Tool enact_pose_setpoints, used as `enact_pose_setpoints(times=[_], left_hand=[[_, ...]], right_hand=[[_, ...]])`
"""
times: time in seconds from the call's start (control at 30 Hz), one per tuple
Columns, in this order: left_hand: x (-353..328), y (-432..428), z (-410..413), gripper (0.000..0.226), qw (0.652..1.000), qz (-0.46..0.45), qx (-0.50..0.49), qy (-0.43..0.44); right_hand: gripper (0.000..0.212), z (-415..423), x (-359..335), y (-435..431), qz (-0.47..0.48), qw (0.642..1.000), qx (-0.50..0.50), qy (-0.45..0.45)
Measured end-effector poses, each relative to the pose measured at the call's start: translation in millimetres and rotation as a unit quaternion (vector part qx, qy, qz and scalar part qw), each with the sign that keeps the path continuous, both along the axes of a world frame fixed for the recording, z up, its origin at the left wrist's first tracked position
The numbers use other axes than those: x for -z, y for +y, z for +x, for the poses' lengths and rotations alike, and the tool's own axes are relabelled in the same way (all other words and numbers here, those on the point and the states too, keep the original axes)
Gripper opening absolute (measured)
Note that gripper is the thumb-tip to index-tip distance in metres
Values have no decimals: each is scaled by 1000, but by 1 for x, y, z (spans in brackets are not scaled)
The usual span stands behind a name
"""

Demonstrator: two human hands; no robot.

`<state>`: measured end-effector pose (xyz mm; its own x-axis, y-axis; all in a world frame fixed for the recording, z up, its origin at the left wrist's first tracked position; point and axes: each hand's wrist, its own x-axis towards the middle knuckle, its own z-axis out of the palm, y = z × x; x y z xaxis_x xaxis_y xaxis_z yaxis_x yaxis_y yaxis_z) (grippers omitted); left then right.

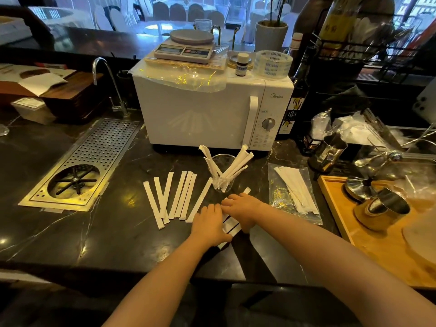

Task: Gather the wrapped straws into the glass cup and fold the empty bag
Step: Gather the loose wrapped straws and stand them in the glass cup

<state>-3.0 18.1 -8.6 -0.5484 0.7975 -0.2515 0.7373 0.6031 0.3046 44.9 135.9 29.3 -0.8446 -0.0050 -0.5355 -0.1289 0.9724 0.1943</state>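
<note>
step: gathered loose wrapped straws (230, 224) | hands: left hand (208, 224) and right hand (240, 207) lay flat on them, nothing gripped | advice: best squared into one bundle before glass cup (223, 172)

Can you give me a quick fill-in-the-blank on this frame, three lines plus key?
1. The glass cup stands in front of the white ____.
2. Both hands, left and right, press on wrapped straws lying on the ____ counter.
3. The plastic bag right of the cup still holds ____.

Key: microwave; black; straws
</note>
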Motion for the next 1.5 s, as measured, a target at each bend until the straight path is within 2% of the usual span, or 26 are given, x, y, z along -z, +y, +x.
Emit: enact_pose_setpoints(times=[0.37, 0.6, 0.8, 0.87, 0.97, 1.1, 1.23, 1.43, 1.5], left_hand=[[-8, 4, 10, 48, 998, 33, 17, -47], [-14, 6, 20, 27, 997, -24, 77, 4], [-16, 5, 29, 26, 996, -21, 83, 2], [-17, 5, 29, 27, 997, -19, 67, -23], [-21, 6, 29, 25, 994, -6, 16, -109], [-33, 2, 28, 23, 976, 53, -46, -205], [-39, -5, 29, 21, 959, 125, -85, -240], [-40, -10, 32, 22, 945, 196, -172, -197], [-36, 2, 33, 22, 940, 222, -231, -116]], right_hand=[[59, 11, 3, 5, -2, 999, 19, 40], [28, 24, -1, 3, 20, 999, 30, 23], [23, 34, -5, -2, 12, 999, 52, 8], [25, 37, -8, -4, 2, 998, 65, 14], [27, 38, -15, -10, 8, 997, 74, 26], [29, 35, -30, -30, 67, 992, 63, 80], [29, 34, -47, -55, 135, 982, 60, 118], [32, 28, -60, -81, 203, 963, 6, 179], [34, 26, -61, -86, 204, 957, -14, 205]])
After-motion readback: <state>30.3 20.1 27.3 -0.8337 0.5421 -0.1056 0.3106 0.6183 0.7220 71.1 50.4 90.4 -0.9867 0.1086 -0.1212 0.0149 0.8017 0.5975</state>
